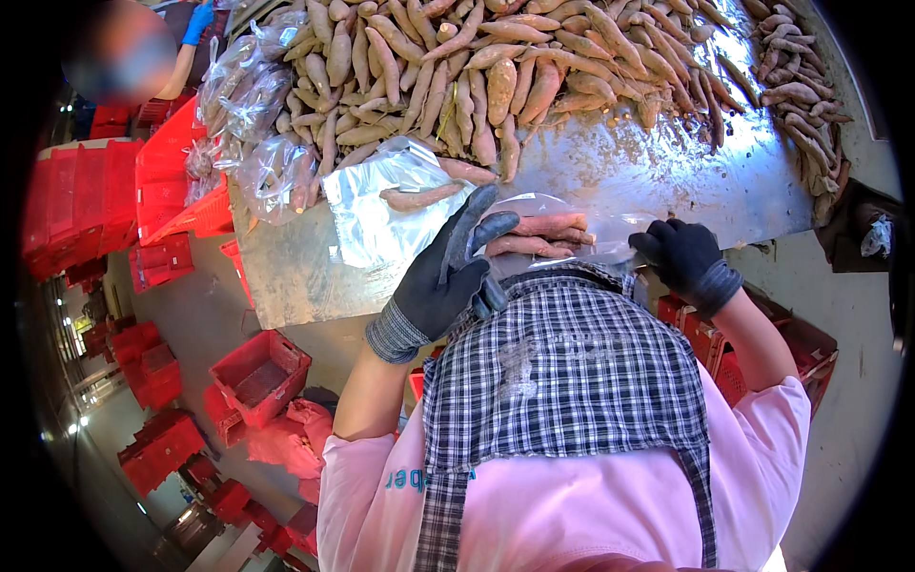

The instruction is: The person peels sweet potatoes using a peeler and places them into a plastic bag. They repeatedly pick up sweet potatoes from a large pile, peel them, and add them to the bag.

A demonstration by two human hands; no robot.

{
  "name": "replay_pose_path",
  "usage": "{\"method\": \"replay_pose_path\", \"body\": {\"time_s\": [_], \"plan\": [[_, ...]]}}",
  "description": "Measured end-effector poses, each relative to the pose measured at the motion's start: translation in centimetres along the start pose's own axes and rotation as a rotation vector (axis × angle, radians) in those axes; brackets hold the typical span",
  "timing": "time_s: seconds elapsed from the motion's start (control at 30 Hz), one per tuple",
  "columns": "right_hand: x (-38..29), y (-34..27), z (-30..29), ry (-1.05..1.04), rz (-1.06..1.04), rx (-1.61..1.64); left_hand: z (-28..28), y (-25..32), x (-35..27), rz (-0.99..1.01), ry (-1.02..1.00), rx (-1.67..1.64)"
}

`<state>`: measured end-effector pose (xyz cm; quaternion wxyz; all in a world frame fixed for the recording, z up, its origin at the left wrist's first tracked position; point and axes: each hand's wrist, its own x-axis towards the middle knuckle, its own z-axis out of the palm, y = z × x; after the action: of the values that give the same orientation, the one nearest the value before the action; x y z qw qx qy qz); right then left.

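A clear plastic bag (615, 229) holding several reddish sweet potatoes (543, 227) lies at the table's front edge, against my checked apron. My right hand (679, 259), in a black knit glove, pinches the bag's right end, which is stretched out flat. On the other side, my left hand (454, 268) in a matching glove has its fingers spread beside the filled end; whether it touches the plastic is hard to tell. Just beyond the left hand is a stack of flat clear bags (379, 214), with a loose sweet potato (423, 196) on top.
A large heap of sweet potatoes (457, 79) covers the back of the metal table (300, 286). Filled, tied bags (275, 175) sit at its left. Another pile (800, 93) lies far right. Red crates (261, 375) stand on the floor. A person's blue-gloved hand (198, 23) shows at upper left.
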<state>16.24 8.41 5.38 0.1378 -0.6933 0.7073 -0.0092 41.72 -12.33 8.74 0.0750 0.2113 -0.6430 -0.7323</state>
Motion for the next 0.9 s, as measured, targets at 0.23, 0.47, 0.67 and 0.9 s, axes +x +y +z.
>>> {"method": "replay_pose_path", "body": {"time_s": [0.23,0.47,0.67,0.9], "plan": [[1.7,-1.6,-1.9,0.257,-0.059,0.565,0.1,1.5,0.8,-0.052,-0.067,-0.226],[4.2,-2.6,-8.3,0.459,-0.337,0.544,2.3,6.1,0.3,0.046,-0.062,-0.333],[1.7,-0.2,-6.0,0.219,-0.147,0.491,0.9,3.3,0.5,0.063,-0.225,0.081],[0.8,0.7,-1.1,0.091,0.013,0.350,0.4,-1.1,2.4,0.169,-0.173,0.152]]}}
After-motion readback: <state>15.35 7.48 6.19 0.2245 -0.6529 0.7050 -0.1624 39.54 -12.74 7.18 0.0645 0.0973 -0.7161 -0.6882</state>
